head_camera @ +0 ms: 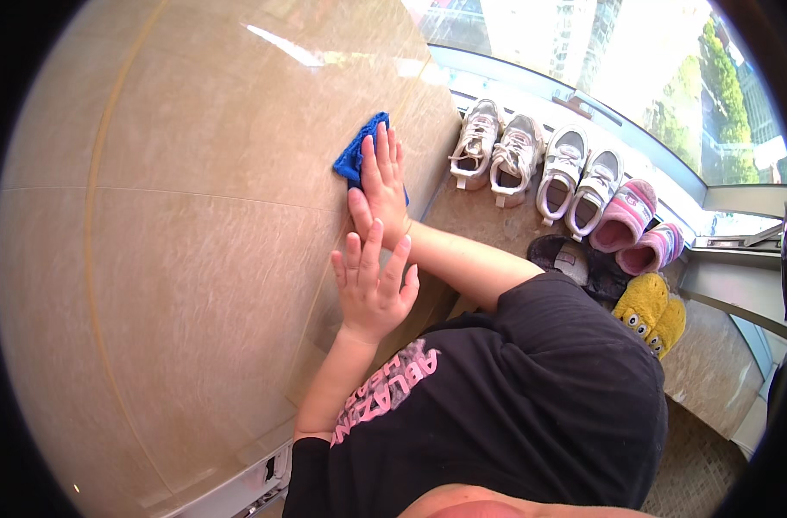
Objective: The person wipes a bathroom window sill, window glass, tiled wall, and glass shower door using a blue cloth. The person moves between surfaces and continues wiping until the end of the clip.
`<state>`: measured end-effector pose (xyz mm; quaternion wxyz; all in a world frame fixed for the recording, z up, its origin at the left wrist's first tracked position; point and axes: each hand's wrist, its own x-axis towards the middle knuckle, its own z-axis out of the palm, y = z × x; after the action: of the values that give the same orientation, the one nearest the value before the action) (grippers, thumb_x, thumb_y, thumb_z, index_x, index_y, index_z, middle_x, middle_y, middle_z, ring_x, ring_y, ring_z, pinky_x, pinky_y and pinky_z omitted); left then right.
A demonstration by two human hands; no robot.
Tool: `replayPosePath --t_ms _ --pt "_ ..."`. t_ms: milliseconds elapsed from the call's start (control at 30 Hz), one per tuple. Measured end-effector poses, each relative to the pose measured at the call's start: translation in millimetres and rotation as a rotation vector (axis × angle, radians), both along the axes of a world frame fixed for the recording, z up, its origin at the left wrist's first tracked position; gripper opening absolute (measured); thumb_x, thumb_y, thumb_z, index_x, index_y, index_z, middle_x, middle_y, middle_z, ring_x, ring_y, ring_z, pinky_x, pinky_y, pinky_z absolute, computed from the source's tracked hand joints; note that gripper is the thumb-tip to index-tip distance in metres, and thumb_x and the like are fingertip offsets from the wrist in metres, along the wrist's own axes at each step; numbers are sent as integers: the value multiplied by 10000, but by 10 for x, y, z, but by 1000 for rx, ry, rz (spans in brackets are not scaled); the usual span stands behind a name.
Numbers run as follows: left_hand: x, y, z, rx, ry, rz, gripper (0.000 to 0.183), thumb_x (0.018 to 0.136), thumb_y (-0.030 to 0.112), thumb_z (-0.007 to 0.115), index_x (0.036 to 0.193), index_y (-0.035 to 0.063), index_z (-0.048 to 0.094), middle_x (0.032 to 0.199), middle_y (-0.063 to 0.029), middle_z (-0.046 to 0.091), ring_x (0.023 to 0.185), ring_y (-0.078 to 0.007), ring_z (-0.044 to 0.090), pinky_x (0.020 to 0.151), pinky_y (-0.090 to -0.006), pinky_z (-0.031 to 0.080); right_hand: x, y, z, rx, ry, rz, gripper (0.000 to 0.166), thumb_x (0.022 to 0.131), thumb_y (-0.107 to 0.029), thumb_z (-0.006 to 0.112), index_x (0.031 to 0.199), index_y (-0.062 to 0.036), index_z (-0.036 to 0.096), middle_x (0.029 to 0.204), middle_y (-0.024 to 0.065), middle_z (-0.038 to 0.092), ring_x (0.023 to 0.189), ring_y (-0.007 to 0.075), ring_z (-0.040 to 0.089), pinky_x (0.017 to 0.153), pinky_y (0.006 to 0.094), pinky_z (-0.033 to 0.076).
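Note:
My right hand (384,194) lies flat over a blue cloth (358,155), pressing it against a beige marble-look tiled wall (225,272). The cloth is folded, and its upper left part sticks out past my fingers; the rest is hidden under the palm. Just below it, my left hand (374,291) is held up with its fingers spread and nothing in it. Its palm faces the tiles; whether it touches them I cannot tell.
On a ledge by the window (626,84) stand white sneakers (565,171), pink slippers (626,213), black slippers (578,265) and yellow slippers with googly eyes (649,311). A metal window frame (730,272) borders the right. Patterned flooring (691,466) shows at lower right.

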<state>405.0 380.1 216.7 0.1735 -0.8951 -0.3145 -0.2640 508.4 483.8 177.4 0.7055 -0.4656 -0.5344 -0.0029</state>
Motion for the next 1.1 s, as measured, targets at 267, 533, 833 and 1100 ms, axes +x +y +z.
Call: replayPosePath --t_ms 267,533,833,1100 --pt "-185 -351 -304 -268 0 84 627 848 268 698 1422 128 486 1539 -208 381 1485 -426 214 1197 -569 121 599 614 -507 -230 461 -136 598 1011 -164 366 1535 72 200 1617 273 155 1515 402 102 1230 440 68" --pt "-404 -288 -347 -242 -71 190 665 849 271 698 1438 79 456 1534 -206 394 1469 -431 251 1188 -560 157 -56 -84 -47 -83 158 21 690 931 -167 465 1547 37 230 1627 271 128 1519 420 95 1216 507 47" --pt "-502 -145 -570 -84 121 227 677 861 331 685 1444 91 438 1553 -175 387 1493 -410 218 1212 -525 39 137 198 -902 -242 445 -127 588 1006 -134 345 1545 48 198 1633 226 159 1521 378 113 1229 437 84" --pt "-695 -69 -750 -19 -184 -97 634 888 266 641 1432 37 410 1513 -235 401 1486 -406 240 1213 -546 100 -462 -382 -601 -82 240 107 709 888 -85 461 1557 5 246 1635 247 134 1526 410 75 1218 500 45"
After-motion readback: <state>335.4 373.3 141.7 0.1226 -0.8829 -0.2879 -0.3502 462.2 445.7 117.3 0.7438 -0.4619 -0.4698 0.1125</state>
